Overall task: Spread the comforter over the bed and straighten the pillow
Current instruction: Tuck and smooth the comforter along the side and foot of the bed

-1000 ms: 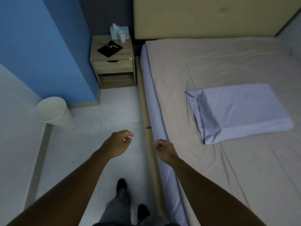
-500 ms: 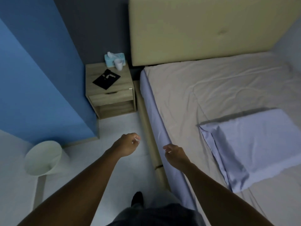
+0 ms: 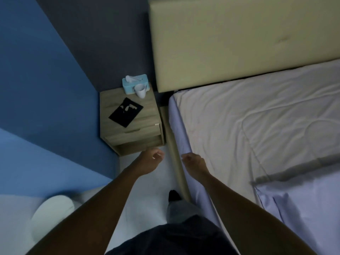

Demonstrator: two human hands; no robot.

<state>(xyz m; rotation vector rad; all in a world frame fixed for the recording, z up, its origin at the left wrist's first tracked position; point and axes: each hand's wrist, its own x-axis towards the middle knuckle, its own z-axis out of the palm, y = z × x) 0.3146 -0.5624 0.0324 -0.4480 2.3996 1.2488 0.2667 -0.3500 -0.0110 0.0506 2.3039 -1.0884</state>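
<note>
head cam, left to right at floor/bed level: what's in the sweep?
Pale round waste bin → wooden nightstand → left hand → right hand → beige comforter on the bed → light blue pillow.

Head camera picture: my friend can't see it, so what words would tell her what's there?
A person's empty left hand and right hand reach forward beside a bed, whose lilac pillow lies crooked. A nightstand holds a tissue box, white mug and black card.
</note>
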